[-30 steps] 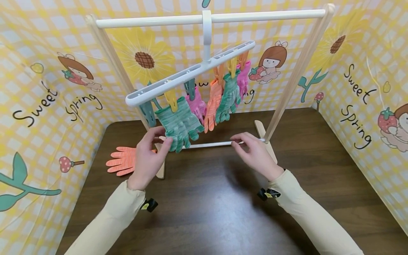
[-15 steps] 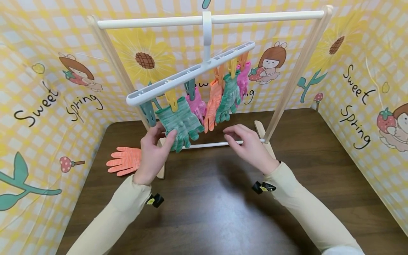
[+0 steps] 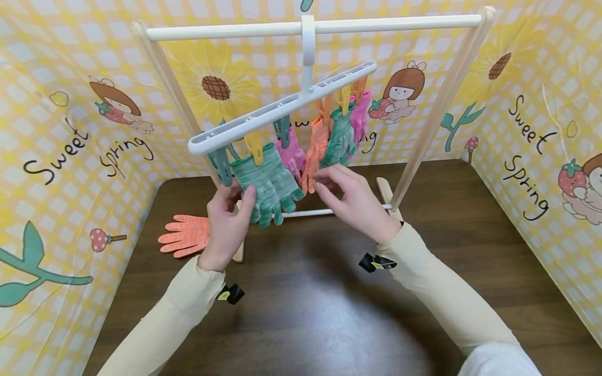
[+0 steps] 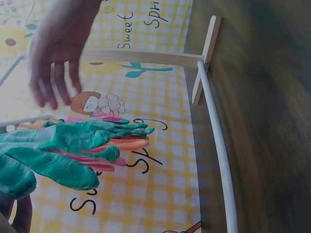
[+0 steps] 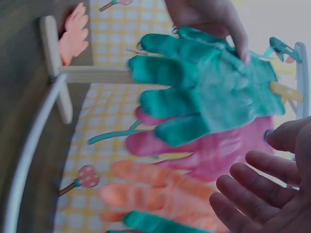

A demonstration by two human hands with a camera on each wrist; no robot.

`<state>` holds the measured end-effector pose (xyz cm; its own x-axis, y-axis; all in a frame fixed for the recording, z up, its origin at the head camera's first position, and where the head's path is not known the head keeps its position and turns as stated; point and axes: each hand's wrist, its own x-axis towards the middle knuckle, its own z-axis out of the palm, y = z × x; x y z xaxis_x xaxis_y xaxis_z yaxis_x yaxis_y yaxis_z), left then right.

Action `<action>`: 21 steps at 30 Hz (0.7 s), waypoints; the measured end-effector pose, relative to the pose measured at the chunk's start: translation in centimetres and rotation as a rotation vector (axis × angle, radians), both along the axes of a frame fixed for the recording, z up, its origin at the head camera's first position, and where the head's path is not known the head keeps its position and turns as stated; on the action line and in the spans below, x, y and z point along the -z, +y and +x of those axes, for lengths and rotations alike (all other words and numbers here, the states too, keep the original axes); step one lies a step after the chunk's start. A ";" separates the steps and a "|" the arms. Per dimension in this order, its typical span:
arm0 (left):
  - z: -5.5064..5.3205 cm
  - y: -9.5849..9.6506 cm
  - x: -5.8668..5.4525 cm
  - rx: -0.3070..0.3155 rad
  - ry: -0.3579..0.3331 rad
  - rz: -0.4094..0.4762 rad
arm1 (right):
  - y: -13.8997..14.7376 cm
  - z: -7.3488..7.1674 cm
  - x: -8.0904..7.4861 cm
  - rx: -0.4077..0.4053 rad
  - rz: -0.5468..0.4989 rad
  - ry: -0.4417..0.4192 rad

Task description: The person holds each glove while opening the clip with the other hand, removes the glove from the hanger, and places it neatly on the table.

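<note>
A green glove [image 3: 268, 180] hangs by its cuff from a yellow clothespin [image 3: 254, 149] on the grey clip hanger [image 3: 282, 107]. My left hand [image 3: 228, 222] pinches this glove's left edge, thumb in front and fingers behind; the right wrist view shows that thumb against the green glove [image 5: 223, 87]. My right hand [image 3: 355, 201] is held with loosely bent fingers in front of the hanging orange glove [image 3: 316, 149], overlapping its fingertips in the head view. Seen from the right wrist, the right hand [image 5: 272, 194] has spread fingers and nothing in them.
Farther along the hanger hang pink gloves [image 3: 291, 151] and a second green glove [image 3: 342, 136]. A teal clothespin [image 3: 219, 166] at the near end holds nothing. An orange glove [image 3: 185, 236] lies on the brown table [image 3: 301, 308], left of the wooden rack [image 3: 442, 112].
My right hand has moved left and up, toward the hanging gloves. The left hand keeps its pinch on the green glove, having shifted slightly upward.
</note>
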<state>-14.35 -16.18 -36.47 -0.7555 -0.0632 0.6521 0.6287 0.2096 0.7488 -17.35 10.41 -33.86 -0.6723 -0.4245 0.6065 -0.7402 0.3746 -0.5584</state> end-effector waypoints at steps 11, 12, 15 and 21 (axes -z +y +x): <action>0.2 0.4 -0.3 0.002 -0.007 0.030 | -3.4 -0.5 -4.4 -0.118 -0.069 0.119; 0.2 0.5 -0.3 0.003 -0.001 0.037 | -3.7 -0.6 -4.7 -0.124 -0.072 0.124; 0.2 0.6 -0.4 0.014 0.016 0.050 | -4.4 -0.7 -5.4 -0.125 -0.076 0.138; 0.2 0.6 -0.4 0.024 0.027 0.061 | -5.7 -1.0 -6.8 -0.117 -0.088 0.139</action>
